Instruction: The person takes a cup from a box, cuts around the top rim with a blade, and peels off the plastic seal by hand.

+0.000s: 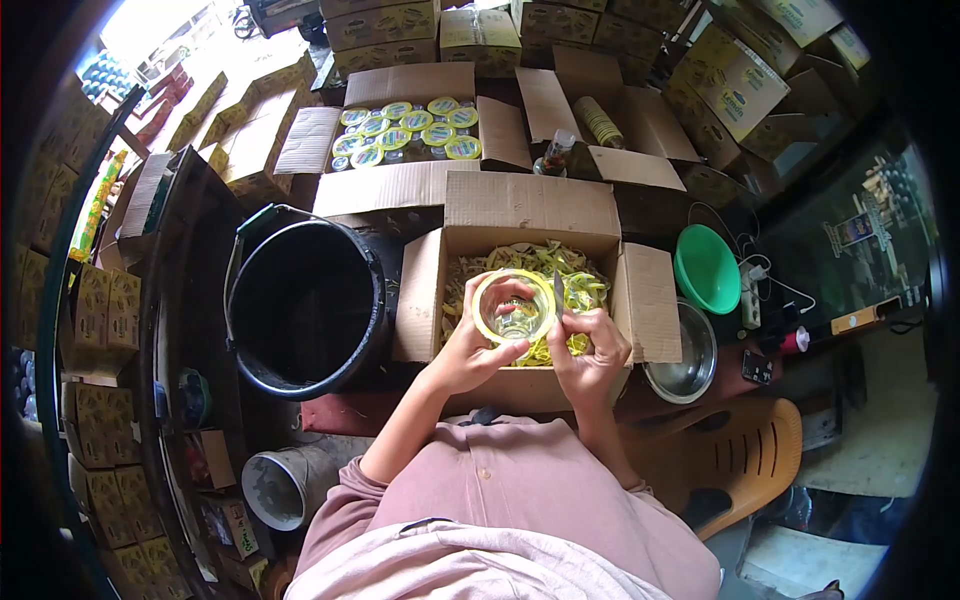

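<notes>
My left hand [466, 352] is closed around a clear cup [518, 318] with a yellow rim, its open mouth tilted up toward me. Upright in my right hand [592, 352] is a small knife [558, 290], its blade beside the right side of the rim. Whether the blade touches the rim I cannot tell. Both hands are above an open cardboard box [530, 204], which holds many yellow strips [590, 290] of scrap. The fingers around the knife's handle largely hide it.
A large black bucket [238, 330] stands left of the box. On the right are a green basin [706, 270], a metal bowl [712, 350] and a power strip [752, 308]. Behind, one carton [410, 84] holds yellow-lidded cups; another [640, 168] holds a cup stack. An orange chair [770, 440] is at lower right.
</notes>
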Demonstrator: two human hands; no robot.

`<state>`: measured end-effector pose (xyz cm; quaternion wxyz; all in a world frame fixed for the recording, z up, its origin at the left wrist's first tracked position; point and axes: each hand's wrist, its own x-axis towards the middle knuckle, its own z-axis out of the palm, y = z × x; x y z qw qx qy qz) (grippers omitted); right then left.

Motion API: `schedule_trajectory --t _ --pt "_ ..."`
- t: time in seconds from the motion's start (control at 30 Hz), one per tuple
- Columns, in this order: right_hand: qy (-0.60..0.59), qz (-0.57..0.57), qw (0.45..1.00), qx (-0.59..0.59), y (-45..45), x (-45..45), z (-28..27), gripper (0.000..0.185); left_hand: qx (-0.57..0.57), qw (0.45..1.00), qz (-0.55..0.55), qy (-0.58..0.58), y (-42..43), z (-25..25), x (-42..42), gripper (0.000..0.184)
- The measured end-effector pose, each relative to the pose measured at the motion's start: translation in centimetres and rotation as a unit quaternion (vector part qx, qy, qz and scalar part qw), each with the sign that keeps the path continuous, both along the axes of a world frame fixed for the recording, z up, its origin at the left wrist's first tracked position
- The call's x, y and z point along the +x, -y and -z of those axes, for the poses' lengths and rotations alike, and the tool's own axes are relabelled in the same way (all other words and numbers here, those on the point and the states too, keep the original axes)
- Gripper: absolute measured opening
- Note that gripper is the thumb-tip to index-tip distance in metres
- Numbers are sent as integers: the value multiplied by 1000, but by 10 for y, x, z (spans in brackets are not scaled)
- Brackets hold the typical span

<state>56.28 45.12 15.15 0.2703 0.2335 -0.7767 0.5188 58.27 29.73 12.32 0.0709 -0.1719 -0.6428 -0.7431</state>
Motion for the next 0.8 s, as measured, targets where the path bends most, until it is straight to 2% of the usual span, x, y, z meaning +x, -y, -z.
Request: schedule_trajectory --t 0.23,0.53,0.63,0.8 --pt "23 -41 999 -8 -7 -4 -1 13 -2 999 40 -12 4 4 0 74" --pt "13 -33 999 10 -6 -4 -4 14 -26 999 34 1 6 -2 1 60" --pt "8 -32 999 23 -6 -5 -3 14 -125 991 37 -28 12 -5 2 63" --pt "6 -45 999 24 -7 -6 -6 13 -2 998 55 8 8 2 3 70"
